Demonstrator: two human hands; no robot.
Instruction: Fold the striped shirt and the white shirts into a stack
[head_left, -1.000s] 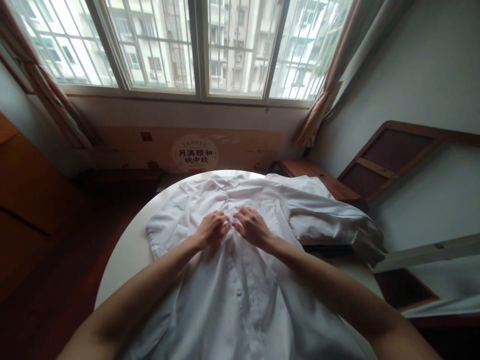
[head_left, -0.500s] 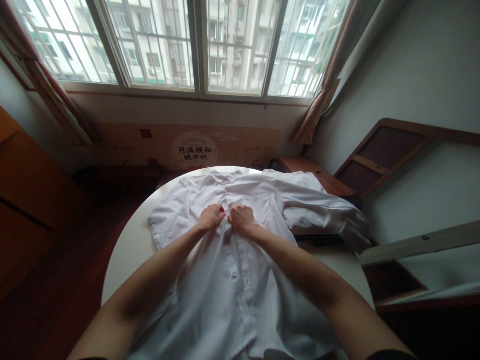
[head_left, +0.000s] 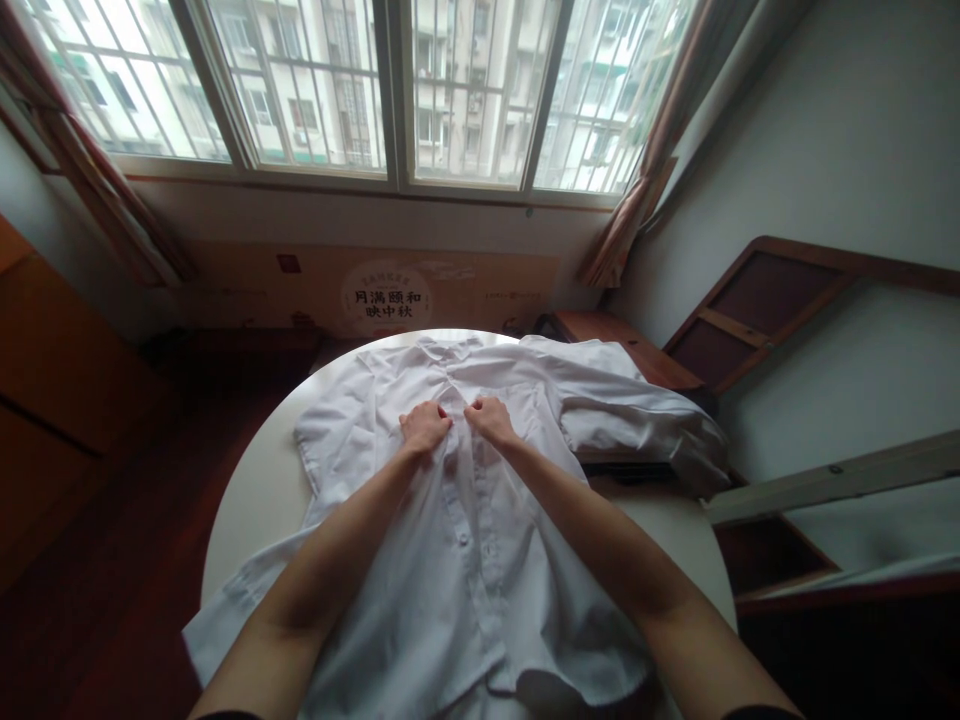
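Note:
A white short-sleeved shirt (head_left: 465,560) lies face up on a round white table (head_left: 259,495), its collar toward the window. My left hand (head_left: 424,424) and my right hand (head_left: 488,417) sit side by side on the chest, each pinching the fabric at the button placket just below the collar. Several buttons run down the front between my forearms. The shirt's hem hangs over the near table edge.
A second white garment (head_left: 637,415) is bunched at the table's right side, over a dark wooden piece. A cardboard panel with printed characters (head_left: 386,295) leans under the barred window. Wooden furniture stands at the left and right, with dark floor at the left.
Both hands have slid a little farther up the placket toward the collar. The view has drawn back, so more of the shirt's hem and left sleeve shows.

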